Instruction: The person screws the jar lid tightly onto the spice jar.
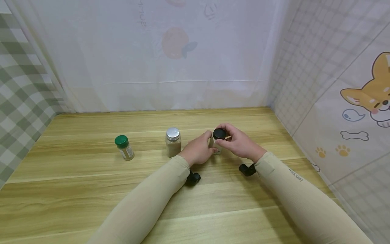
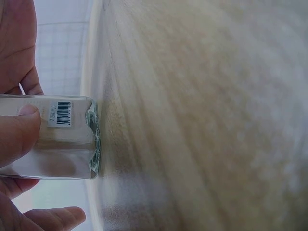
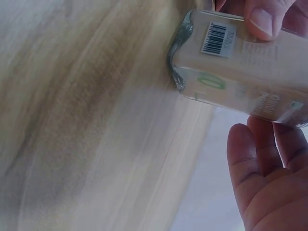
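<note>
A square glass jar of onion powder (image 3: 236, 72) with a black lid (image 1: 219, 133) stands near the table's middle right, upright in the head view. My left hand (image 1: 198, 149) holds the jar's body, its thumb lying against the glass beside the barcode label (image 2: 60, 113). From the right, my right hand (image 1: 240, 140) grips the lid between thumb and fingers. Pale powder shows through the glass in both wrist views, and the jar's base is close over the wood. The lid lies outside both wrist views.
Left of my left hand stands a glass jar with a silver lid (image 1: 173, 142) and brown powder. Farther left is a small green-capped spice bottle (image 1: 125, 148). Black wrist-camera mounts (image 1: 247, 169) hang beneath my wrists. A white curtain (image 1: 122, 61) closes the back of the wooden table (image 1: 76, 189).
</note>
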Tool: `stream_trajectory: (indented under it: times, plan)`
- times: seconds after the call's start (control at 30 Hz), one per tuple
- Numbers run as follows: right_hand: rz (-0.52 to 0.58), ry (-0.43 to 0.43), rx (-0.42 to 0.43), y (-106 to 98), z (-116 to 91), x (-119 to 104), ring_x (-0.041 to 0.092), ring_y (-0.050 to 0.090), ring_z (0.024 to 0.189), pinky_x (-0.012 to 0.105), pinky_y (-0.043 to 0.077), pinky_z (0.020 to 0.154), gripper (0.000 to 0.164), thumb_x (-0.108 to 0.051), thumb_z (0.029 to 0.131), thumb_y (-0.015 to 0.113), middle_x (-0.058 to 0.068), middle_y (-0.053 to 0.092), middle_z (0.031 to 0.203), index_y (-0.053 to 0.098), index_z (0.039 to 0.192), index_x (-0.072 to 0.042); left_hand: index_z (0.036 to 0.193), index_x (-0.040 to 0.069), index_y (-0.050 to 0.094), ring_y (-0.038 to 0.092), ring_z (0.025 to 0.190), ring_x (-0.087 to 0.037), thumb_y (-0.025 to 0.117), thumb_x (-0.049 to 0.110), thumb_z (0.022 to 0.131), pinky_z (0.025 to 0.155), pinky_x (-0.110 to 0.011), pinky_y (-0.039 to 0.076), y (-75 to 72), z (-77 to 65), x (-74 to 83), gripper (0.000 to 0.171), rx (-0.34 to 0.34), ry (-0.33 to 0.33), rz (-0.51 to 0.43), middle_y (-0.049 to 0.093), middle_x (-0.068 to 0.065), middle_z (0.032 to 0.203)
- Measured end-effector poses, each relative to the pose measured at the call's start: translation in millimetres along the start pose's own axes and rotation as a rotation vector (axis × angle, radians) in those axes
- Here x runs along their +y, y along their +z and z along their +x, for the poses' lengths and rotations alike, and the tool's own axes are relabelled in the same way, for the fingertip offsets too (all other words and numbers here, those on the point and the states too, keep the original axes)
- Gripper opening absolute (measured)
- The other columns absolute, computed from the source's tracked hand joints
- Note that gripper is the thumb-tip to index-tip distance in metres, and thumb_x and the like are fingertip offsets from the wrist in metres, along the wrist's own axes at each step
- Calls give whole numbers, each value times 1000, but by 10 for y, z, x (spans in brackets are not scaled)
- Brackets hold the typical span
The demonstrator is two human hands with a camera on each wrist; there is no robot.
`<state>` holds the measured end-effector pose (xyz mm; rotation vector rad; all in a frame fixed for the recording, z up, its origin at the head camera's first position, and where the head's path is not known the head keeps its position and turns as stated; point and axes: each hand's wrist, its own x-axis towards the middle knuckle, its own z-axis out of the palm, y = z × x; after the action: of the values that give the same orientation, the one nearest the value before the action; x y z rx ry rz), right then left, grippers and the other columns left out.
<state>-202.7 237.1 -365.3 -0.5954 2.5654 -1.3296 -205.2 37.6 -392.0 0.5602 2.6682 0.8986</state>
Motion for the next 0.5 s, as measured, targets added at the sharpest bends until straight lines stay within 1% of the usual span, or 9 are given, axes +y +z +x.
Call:
stream_trajectory:
  times: [0.13, 0.23, 0.4, 0.5]
  plan:
    - [-8, 3, -3, -3, -2, 3, 27, 61, 111, 37, 55, 95, 48, -15, 103, 69, 17, 61, 129, 49, 146, -4, 140, 21, 46, 63, 102, -21, 67, 41, 104, 87, -41, 53, 2, 2, 2, 46, -4, -6, -1, 65, -5, 135]
    - [-10, 0, -5, -7, -7, 1, 28, 62, 113, 37, 55, 97, 51, -15, 104, 68, 17, 61, 132, 47, 149, -4, 139, 20, 46, 63, 101, -22, 67, 41, 104, 85, -40, 52, 3, 4, 2, 45, -6, -7, 2, 65, -5, 132]
    - [2, 1, -6, -6, -8, -7, 28, 62, 109, 30, 55, 91, 43, -15, 104, 68, 17, 61, 129, 51, 142, -3, 138, 21, 47, 63, 100, -21, 67, 42, 104, 85, -40, 52, 9, 9, -5, 44, -1, -3, 2, 66, -4, 131]
    - [9, 8, -3, 0, -2, -6, 27, 62, 105, 29, 55, 86, 38, -16, 104, 69, 16, 60, 125, 53, 136, -4, 137, 21, 47, 63, 100, -22, 67, 42, 104, 85, -40, 52, 10, 9, -11, 44, 2, -1, 4, 65, -4, 131]
